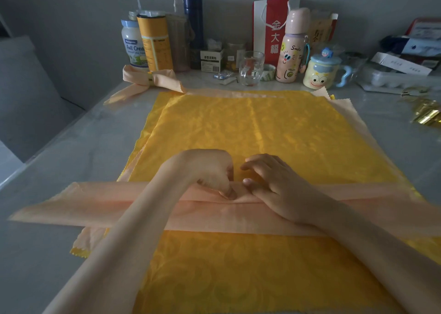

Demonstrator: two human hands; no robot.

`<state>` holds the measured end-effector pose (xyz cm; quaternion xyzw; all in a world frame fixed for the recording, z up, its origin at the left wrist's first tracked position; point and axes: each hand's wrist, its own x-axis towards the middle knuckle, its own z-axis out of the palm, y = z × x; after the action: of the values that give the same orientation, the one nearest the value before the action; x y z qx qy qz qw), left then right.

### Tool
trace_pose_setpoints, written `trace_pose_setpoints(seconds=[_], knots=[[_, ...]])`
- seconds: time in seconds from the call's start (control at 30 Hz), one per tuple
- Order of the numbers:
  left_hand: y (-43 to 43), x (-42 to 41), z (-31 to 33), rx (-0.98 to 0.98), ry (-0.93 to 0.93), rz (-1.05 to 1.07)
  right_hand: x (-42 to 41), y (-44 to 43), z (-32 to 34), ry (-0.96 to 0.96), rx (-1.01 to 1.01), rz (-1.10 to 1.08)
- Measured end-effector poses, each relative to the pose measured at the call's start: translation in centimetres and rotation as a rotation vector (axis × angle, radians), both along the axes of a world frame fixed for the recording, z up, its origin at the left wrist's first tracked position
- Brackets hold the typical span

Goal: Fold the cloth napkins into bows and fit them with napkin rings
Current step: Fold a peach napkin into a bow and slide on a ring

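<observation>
A peach napkin (95,203) folded into a long band lies crosswise over a stack of flat yellow napkins (262,132). My left hand (210,170) has its fingers curled and pinches the band at its middle. My right hand (274,182) lies flat on the band just to the right, fingers spread, thumb beside my left fingertips. A finished peach bow (143,79) with a yellow napkin ring (150,78) sits at the far left of the table. Gold napkin rings (427,115) lie at the right edge.
More peach napkins (343,106) show under the yellow stack. Along the back wall stand jars, a yellow can (155,43), a blue flask (193,29), a glass (251,67), a pink bottle (292,46), a cartoon mug (322,70), a red bag and boxes. The table's left edge (47,146) drops away.
</observation>
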<state>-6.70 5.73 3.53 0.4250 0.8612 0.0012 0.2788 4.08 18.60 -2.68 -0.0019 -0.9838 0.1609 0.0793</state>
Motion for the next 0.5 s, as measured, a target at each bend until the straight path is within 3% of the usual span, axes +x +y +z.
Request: trace_pose_setpoints(seconds=[0.23, 0.5], knots=[[0.3, -0.6, -0.7, 0.116, 0.029, 0.042, 1.8, 2.6, 3.4, -0.199, -0.201, -0.091], [0.9, -0.5, -1.5, 0.318, 0.102, 0.056, 1.9, 3.1, 3.7, -0.142, -0.169, -0.218]])
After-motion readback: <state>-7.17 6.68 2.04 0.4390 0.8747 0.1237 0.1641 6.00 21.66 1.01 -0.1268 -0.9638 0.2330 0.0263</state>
